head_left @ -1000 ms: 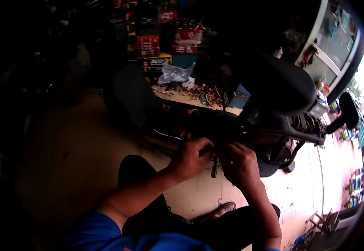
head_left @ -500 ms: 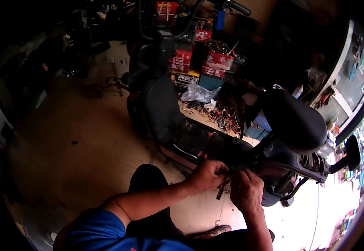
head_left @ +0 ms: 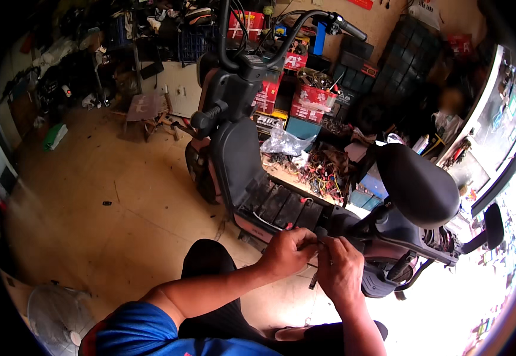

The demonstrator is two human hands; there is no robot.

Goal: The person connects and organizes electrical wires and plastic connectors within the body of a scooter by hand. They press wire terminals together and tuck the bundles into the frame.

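Observation:
My left hand (head_left: 286, 254) and my right hand (head_left: 341, 268) meet in front of an electric scooter (head_left: 234, 151). Both are closed, fingertips pinched close together. Whatever sits between them is small, dark and mostly hidden by the fingers; I cannot make out its kind. Just beyond my left hand lies the scooter's uncovered footwell (head_left: 279, 204), with dark blocks, a pale cable and bits of red in it. The black seat (head_left: 419, 187) rises to the right of my hands.
Behind the scooter are a heap of tangled wires (head_left: 323, 175), a clear plastic bag (head_left: 285, 141) and stacked red boxes (head_left: 310, 102). A low stool (head_left: 146, 110) stands far left. A fan (head_left: 56, 317) is near left. A rear-view mirror (head_left: 494, 225) juts out at right.
The picture has brightened, showing more of the room. My hands have shifted slightly left, their fingertips still together. The scooter appears a little lower and farther right at its front end.

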